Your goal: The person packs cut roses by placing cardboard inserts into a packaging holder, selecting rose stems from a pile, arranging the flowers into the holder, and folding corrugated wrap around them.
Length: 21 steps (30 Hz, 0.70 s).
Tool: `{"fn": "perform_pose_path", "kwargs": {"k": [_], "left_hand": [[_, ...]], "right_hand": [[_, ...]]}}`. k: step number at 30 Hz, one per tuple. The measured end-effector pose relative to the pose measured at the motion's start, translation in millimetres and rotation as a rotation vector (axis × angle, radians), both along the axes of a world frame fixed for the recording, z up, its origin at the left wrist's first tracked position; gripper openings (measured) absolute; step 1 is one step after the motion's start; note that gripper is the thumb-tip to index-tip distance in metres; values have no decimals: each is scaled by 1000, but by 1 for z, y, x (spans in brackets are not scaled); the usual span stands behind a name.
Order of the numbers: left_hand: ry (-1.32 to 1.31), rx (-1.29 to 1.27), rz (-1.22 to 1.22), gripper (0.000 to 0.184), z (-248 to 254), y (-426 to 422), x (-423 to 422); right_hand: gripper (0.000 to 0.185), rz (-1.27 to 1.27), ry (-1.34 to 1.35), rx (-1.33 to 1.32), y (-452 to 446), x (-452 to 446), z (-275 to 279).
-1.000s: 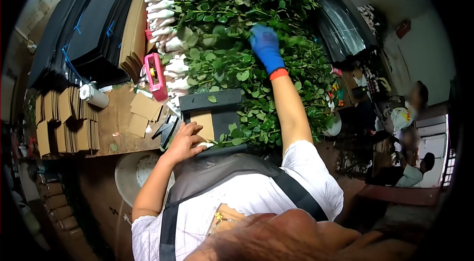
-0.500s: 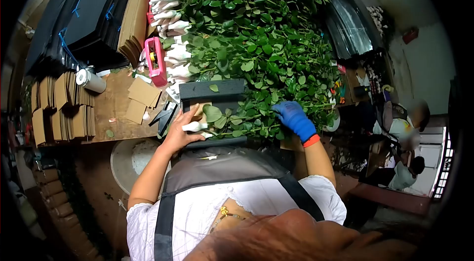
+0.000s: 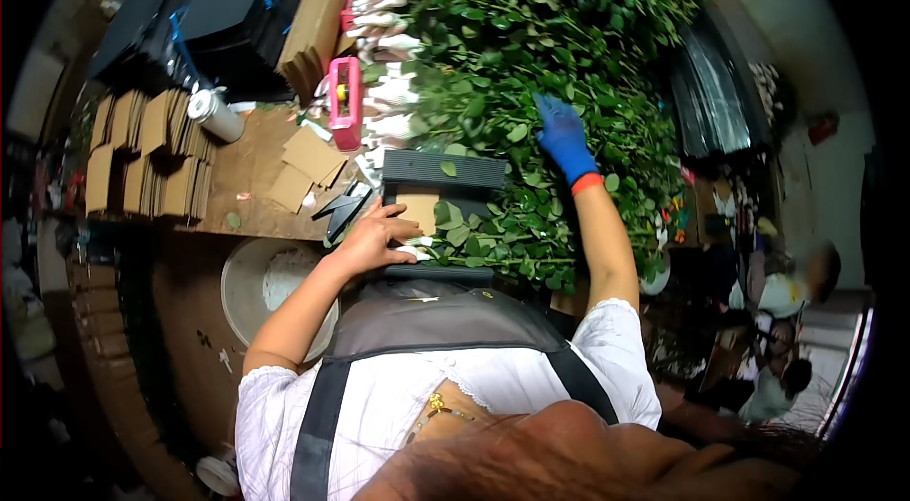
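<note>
My bare left hand [image 3: 376, 237] rests at the left end of a black ribbed tray [image 3: 444, 168], its fingers spread over a white-wrapped flower head [image 3: 414, 253] and the edge of a brown cardboard piece [image 3: 418, 213]. Leafy stems [image 3: 517, 250] lie across the tray toward the right. In a blue glove with an orange cuff, my right hand [image 3: 566, 138] reaches onto the large pile of green leafy stems [image 3: 569, 36]; whether its fingers hold a stem is not clear. White netted flower heads [image 3: 387, 18] line the pile's left side.
A pink tape dispenser [image 3: 345, 103], black scissors-like tool [image 3: 341, 210] and white cup [image 3: 215, 115] stand left on the wooden table [image 3: 248, 160]. Cardboard stacks [image 3: 142, 155] and black sheets [image 3: 251, 18] lie beyond. A round bin [image 3: 275, 292] is below. Other people [image 3: 779, 387] are at far right.
The gloved right hand came down from the pile to the stems by the tray, then moved back up onto the pile. A white flower head now lies under my left hand. The view has shifted.
</note>
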State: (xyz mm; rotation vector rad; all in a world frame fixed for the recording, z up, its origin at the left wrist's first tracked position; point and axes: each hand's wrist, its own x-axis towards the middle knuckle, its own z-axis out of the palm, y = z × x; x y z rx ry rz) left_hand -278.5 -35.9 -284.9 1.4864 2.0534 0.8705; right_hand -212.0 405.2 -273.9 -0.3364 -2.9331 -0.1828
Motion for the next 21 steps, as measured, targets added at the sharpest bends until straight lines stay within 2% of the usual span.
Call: {"fn": "perform_pose_path", "kwargs": {"k": [2, 4, 5, 7, 10, 13, 16, 17, 18, 20, 21], "left_hand": [[6, -6, -27, 54, 1, -2, 0], [10, 9, -24, 53, -4, -3, 0], [14, 24, -26, 53, -8, -4, -1], [17, 20, -23, 52, -7, -3, -1], [0, 10, -23, 52, -7, -4, -1], [-4, 9, -29, 53, -7, -2, -3], [-9, 1, -26, 53, -6, -3, -2], [-12, -2, -25, 53, -2, -2, -2], [-15, -4, -30, 53, 0, -1, -2], [-20, -16, -21, 54, 1, -1, -2], [-19, -27, -15, 54, 2, -1, -2]], "right_hand": [[60, -119, -264, -215, 27, -30, 20], [49, -112, -50, -159, 51, -47, 40], [52, -2, 138, -123, 39, -45, 78], [51, 51, 368, 56, 20, -39, 139], [51, -43, 454, 110, 29, -33, 171], [48, -120, 552, 151, 45, -27, 176], [48, -4, 691, 87, 42, -19, 162], [57, -17, 675, 92, 46, -17, 148], [58, -24, 675, 128, 42, -14, 136], [63, 135, 702, 118, 35, -6, 101], [60, 127, 636, 122, 24, -5, 78]]}}
